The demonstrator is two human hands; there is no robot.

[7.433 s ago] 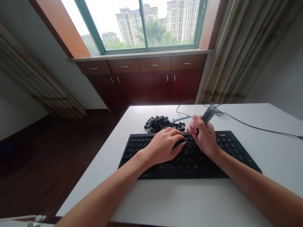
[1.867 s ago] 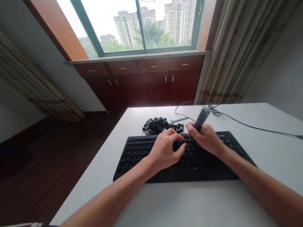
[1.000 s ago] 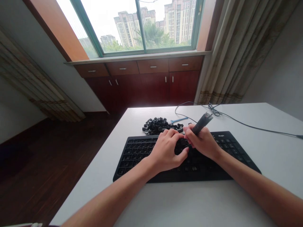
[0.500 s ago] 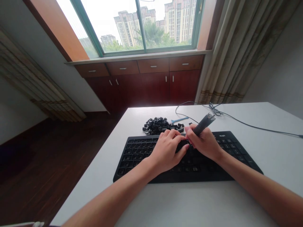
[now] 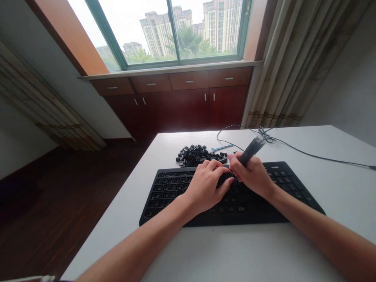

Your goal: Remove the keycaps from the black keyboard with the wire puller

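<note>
A black keyboard [image 5: 223,219] lies on the white table, many key positions on its left showing square sockets without caps. My left hand [image 5: 207,184] rests over its middle, thumb and index fingertip a little apart at the keys. Anything small between those tips is too dark to make out. My right hand [image 5: 252,176] grips a thick, dark, pen-like tool [image 5: 251,150] with a shiny, clear-looking upper end. The tool leans up and to the right; its working tip is hidden by my fingers, close to my left fingertips.
Behind the keyboard lies a heap of black keycaps [image 5: 192,154]. A blue slim tool [image 5: 222,148] is beside it. A thin black cable [image 5: 308,154] crosses the back right of the white table [image 5: 117,235]. Red-brown cabinets [image 5: 182,105] stand beyond under a window.
The view shifts slightly. Both hands stay at the same part of the keyboard, and the upper end of the dark tool tips slightly; little else differs.
</note>
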